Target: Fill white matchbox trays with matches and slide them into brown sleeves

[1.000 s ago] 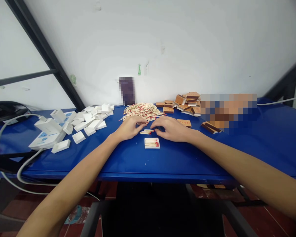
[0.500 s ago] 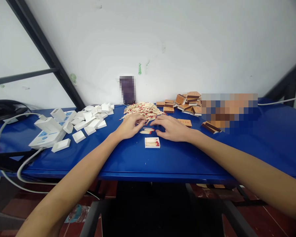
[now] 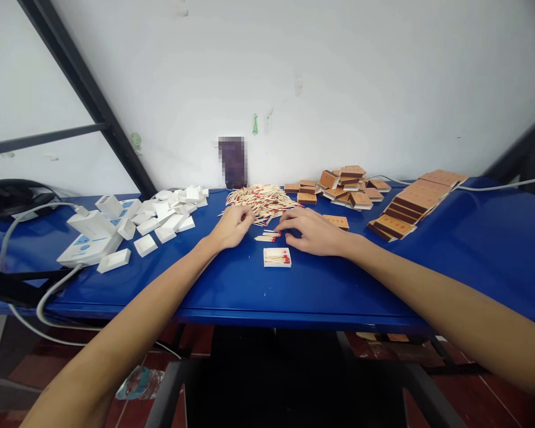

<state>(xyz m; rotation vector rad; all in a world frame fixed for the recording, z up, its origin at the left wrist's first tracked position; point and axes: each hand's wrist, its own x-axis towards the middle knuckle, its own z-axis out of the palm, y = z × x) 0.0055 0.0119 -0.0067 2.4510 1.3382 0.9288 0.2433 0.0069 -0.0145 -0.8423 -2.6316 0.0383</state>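
A big pile of red-tipped matches (image 3: 264,200) lies at the back middle of the blue table. My left hand (image 3: 234,227) is at the pile's front left edge, its fingers curled together; whether anything is between them is hidden. On the right, my right hand (image 3: 310,230) has its thumb and fingers apart, its fingertips at the red heads of a small bunch of matches (image 3: 266,239). In front of that bunch stands a white matchbox tray (image 3: 268,263) holding several matches.
White trays (image 3: 163,217) are heaped on the left, beside a white power strip (image 3: 87,246) with cables. Brown matchbox covers (image 3: 348,189) form a heap at the back right. Rows of matchboxes (image 3: 414,199) lie farther right. A dark pixelated object (image 3: 234,161) leans against the wall.
My left hand has drawn its fingers in and moved slightly away from the small bunch. My right fingertips have come onto that bunch. The view has shifted slightly.
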